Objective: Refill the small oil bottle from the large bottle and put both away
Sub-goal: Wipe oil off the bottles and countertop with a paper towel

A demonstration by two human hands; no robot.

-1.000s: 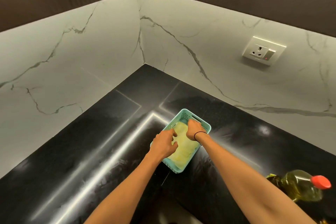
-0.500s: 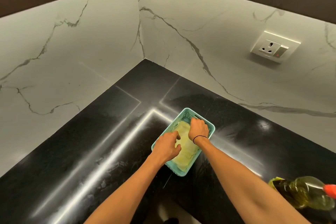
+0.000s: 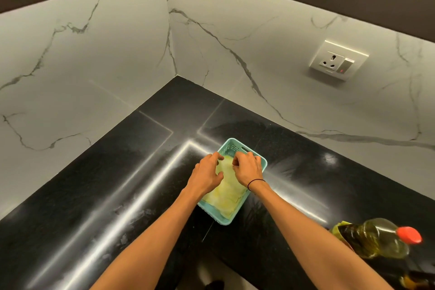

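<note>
The large oil bottle (image 3: 376,238), clear plastic with yellow oil and a red cap, stands on the black counter at the lower right. A dark item at the bottom right edge (image 3: 414,281) may be the small bottle, but I cannot tell. Both hands are inside a teal plastic basket (image 3: 257,198) in the middle of the counter. A yellowish liner sheet (image 3: 226,193) lies in it. My left hand (image 3: 207,172) and my right hand (image 3: 247,167) have curled fingers and pinch the liner near the basket's far end.
The black counter (image 3: 117,195) runs into a corner of white marble wall. A socket with a switch (image 3: 337,60) sits on the right wall. A greenish item (image 3: 339,227) shows just behind the large bottle.
Both hands have slid toward the far end of the basket; the left came forward from the near left side. The bottle has not moved.
</note>
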